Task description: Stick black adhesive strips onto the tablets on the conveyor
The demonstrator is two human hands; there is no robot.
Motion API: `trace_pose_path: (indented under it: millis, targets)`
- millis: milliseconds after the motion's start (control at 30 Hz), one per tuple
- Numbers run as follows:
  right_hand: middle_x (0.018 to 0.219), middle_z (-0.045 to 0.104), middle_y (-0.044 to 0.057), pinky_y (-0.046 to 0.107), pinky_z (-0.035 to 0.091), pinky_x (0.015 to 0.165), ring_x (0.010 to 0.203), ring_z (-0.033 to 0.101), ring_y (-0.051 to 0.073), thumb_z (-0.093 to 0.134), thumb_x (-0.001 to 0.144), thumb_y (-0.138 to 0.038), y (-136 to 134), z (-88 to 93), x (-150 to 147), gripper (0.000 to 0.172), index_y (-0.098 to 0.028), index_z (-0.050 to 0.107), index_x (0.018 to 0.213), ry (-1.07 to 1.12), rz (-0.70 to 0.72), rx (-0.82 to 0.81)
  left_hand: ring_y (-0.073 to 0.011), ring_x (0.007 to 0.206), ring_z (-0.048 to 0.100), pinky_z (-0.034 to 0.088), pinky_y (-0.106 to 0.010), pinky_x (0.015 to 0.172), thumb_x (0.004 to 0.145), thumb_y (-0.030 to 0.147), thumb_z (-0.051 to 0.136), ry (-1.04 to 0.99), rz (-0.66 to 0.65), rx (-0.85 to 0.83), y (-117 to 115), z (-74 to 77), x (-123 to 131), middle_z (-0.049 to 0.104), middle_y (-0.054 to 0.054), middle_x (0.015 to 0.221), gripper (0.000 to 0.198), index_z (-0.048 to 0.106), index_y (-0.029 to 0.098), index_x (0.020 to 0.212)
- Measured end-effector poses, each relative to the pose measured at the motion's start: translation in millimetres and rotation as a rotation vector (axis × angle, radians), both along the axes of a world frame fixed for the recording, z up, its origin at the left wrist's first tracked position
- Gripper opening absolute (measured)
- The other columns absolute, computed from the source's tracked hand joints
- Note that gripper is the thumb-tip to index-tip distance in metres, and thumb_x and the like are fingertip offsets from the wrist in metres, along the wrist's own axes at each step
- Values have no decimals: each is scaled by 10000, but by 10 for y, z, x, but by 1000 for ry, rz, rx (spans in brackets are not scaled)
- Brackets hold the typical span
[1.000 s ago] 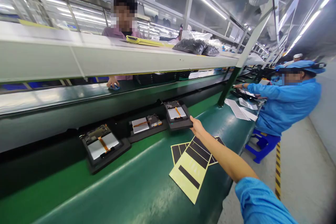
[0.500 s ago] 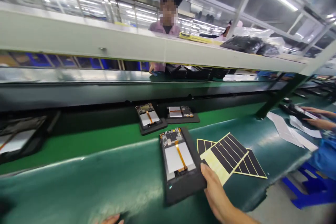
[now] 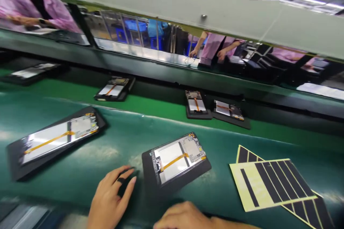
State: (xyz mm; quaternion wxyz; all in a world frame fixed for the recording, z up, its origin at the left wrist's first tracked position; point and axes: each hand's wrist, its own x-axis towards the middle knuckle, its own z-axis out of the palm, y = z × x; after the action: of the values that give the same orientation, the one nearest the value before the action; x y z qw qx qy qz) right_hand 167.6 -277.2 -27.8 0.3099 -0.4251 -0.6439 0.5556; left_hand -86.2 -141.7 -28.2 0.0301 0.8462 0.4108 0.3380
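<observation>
An opened tablet (image 3: 174,159), with a silver battery, orange ribbon cable and circuit board showing, lies on a black foam pad (image 3: 185,182) on the green bench. To its left is my left hand (image 3: 113,195), fingers apart and not touching it, with a black band round one finger. My right hand (image 3: 185,216) is at the bottom edge below the pad; its knuckles show, but its fingertips are hidden. Another opened tablet (image 3: 59,137) rests on its own dark pad farther left. On the right, yellow-backed sheets of black adhesive strips (image 3: 271,184) overlap.
Along the bright green belt (image 3: 156,109) behind the bench sit several more opened tablets (image 3: 196,103) on pads. A white beam (image 3: 161,0) crosses above. Beyond it, people in pink (image 3: 215,48) work at another bench.
My right hand has let go of the pad with the tablet, which now lies turned on the bench. My left hand has come further into view. The camera has swung left and down.
</observation>
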Motion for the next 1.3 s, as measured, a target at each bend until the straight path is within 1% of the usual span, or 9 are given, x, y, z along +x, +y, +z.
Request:
trace_pose_path:
  millis: [67, 167, 233, 300, 433, 533, 867, 1133, 1300]
  targets:
    - [1126, 760, 82, 347, 531, 943, 1033, 702, 230, 561, 975, -406, 206, 202, 95, 339, -241, 710, 1231, -228, -22, 295, -245, 962, 699, 543, -387, 836, 984, 372, 547, 11, 27, -14, -57, 14, 102, 706, -72, 1091, 203, 685, 227, 1018]
    - [1177, 725, 104, 363, 512, 922, 1052, 659, 225, 510, 1005, -225, 509, 399, 276, 296, -197, 655, 1262, -542, -62, 639, -261, 1012, 676, 530, -409, 872, 979, 335, 547, 21, 87, -46, -137, 16, 318, 699, -89, 1110, 185, 687, 217, 1003]
    - [1211, 704, 123, 396, 500, 911, 1063, 637, 251, 549, 983, -198, 673, 396, 361, 310, -172, 626, 1282, -706, -30, 784, -278, 1046, 654, 520, -438, 905, 974, 304, 545, 28, 125, -77, -173, 24, 459, 686, -107, 1134, 170, 679, 205, 1004]
    - [1243, 690, 132, 433, 479, 920, 1071, 623, 276, 606, 967, -236, 784, 312, 404, 358, -161, 600, 1317, -852, 24, 862, -297, 1077, 634, 513, -471, 926, 965, 275, 549, 31, 154, -95, -194, 39, 582, 669, -130, 1166, 156, 671, 188, 1008]
    - [1249, 692, 129, 451, 436, 933, 1076, 613, 285, 664, 956, -396, 851, 129, 431, 473, -160, 581, 1357, -996, 38, 904, -316, 1133, 600, 505, -505, 957, 941, 238, 557, 24, 191, -111, -194, 73, 776, 638, -162, 1218, 140, 652, 169, 1018]
    - [1266, 687, 136, 459, 405, 959, 1109, 601, 290, 641, 965, -456, 840, 88, 443, 506, -153, 579, 1366, -1016, 11, 920, -324, 1158, 579, 498, -520, 976, 924, 241, 571, 28, 209, -131, -170, 90, 887, 618, -169, 1242, 142, 642, 171, 1026]
    - [1274, 692, 130, 484, 366, 991, 1136, 565, 300, 426, 1060, -428, 878, 127, 451, 452, -125, 600, 1347, -1042, 32, 1017, -340, 1088, 556, 448, -576, 1053, 862, 242, 613, 101, 234, -168, -98, 200, 1013, 629, -155, 1172, 131, 650, 162, 959]
    - [1270, 691, 144, 475, 366, 984, 1135, 579, 305, 506, 1036, -420, 875, 150, 470, 443, -126, 602, 1353, -1027, 34, 1017, -336, 1084, 570, 449, -570, 1084, 842, 215, 615, 124, 232, -184, -103, 225, 1039, 649, -155, 1157, 146, 664, 150, 964]
    - [1267, 691, 142, 463, 359, 985, 1151, 566, 297, 516, 1032, -434, 877, 168, 452, 458, -119, 605, 1353, -1023, 57, 1023, -327, 1181, 564, 432, -569, 1118, 878, 170, 554, 113, 187, -191, -164, 201, 938, 646, -142, 1219, 198, 673, 162, 1036]
